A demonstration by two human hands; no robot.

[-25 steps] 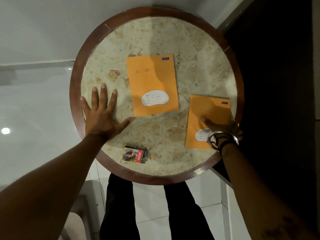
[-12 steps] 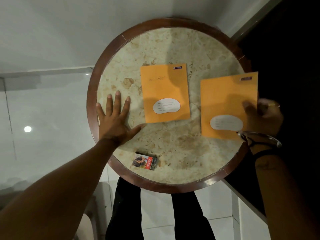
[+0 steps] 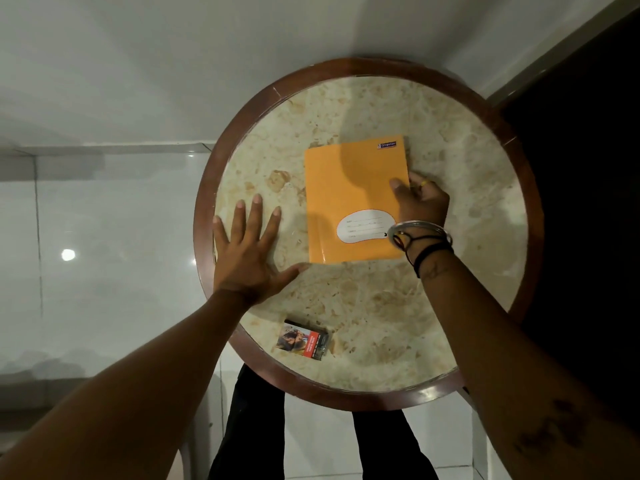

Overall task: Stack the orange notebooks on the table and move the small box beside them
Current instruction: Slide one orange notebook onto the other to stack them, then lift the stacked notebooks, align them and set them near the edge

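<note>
An orange notebook (image 3: 353,199) lies in the middle of the round marble table (image 3: 381,323), covering the other orange notebook almost fully; only a thin edge shows beneath it. My right hand (image 3: 420,199) grips the top notebook at its right edge, thumb on the cover. My left hand (image 3: 249,251) rests flat on the table left of the notebooks, fingers spread, its thumb tip near their lower left corner. A small box (image 3: 303,339) with a red panel lies near the table's front edge.
The table has a dark wooden rim (image 3: 207,188). A white wall and glossy floor are to the left, a dark area to the right. My legs (image 3: 256,427) stand under the front edge.
My right hand lifted the right-hand notebook off the table, carried it left and set it down on top of the middle notebook. My left hand stayed flat on the table.
</note>
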